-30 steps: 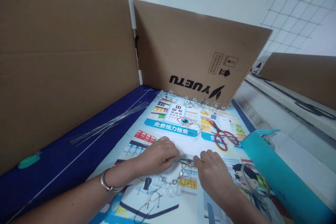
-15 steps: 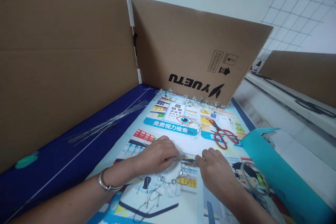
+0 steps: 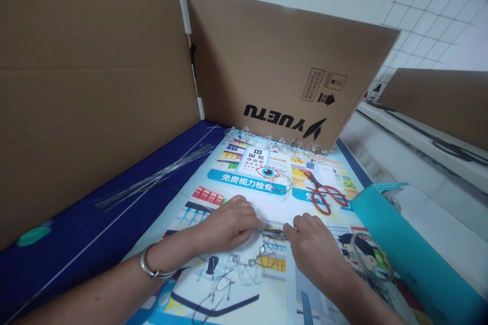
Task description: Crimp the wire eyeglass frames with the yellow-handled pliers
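My left hand [image 3: 237, 224], with a silver bangle on its wrist, is closed in a pinch on the end of a thin wire strand strung with clear beads [image 3: 250, 263]. The strand hangs in loops below both hands, its loose wire ends spreading over the printed sheet. My right hand [image 3: 313, 244] is closed around small pliers [image 3: 275, 234]; their handles are mostly hidden in the fist. The metal jaws point left and meet the wire beside my left fingertips. Whether the jaws grip the wire is too small to tell.
Red-handled scissors [image 3: 328, 199] lie beyond my right hand. Beaded wire pieces [image 3: 282, 145] line the foot of the cardboard wall [image 3: 274, 61]. Straight wires [image 3: 160, 175] lie on the blue cloth at left. A wire coil [image 3: 371, 258] and a teal box [image 3: 404, 244] stand at right.
The camera view has shifted slightly. Both hands, the pliers and the beaded wire stay in nearly the same place.
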Motion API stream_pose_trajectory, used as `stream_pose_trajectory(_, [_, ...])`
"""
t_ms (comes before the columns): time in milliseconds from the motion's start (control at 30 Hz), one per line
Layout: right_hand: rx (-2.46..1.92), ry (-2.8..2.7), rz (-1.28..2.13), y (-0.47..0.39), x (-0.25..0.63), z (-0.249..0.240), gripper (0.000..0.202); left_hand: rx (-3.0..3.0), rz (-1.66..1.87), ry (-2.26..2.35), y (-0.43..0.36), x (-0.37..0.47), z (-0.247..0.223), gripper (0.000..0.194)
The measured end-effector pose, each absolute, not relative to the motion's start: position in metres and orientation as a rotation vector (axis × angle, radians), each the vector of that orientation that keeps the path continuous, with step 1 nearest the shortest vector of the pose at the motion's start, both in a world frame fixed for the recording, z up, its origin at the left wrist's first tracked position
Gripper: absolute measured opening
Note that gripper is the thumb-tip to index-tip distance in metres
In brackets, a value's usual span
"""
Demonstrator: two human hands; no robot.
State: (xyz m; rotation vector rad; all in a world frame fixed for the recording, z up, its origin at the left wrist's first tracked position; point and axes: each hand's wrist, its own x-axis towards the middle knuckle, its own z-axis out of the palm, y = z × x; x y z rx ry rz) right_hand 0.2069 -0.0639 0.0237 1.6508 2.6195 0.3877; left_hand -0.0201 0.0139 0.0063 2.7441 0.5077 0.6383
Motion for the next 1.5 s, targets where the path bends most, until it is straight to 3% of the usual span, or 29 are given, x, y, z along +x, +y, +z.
stream_pose_trajectory(700, [1.617, 2.651, 0.437, -0.061, 0.21, 0.018, 0.019, 2.5, 0.675, 0.623, 0.017, -0.019, 0.003, 0.015])
stream_pose_trajectory(1267, [1.702, 2.689, 0.286, -0.056, 0.213, 0.023, 0.025, 2.368, 0.549, 0.86, 0.024, -0.024, 0.002, 0.019])
stream_pose_trajectory(1500, [1.581, 2.716, 0.358, -0.054, 0.201, 0.024, 0.016, 2.457, 0.429, 1.037, 0.02, -0.025, 0.008, 0.021])
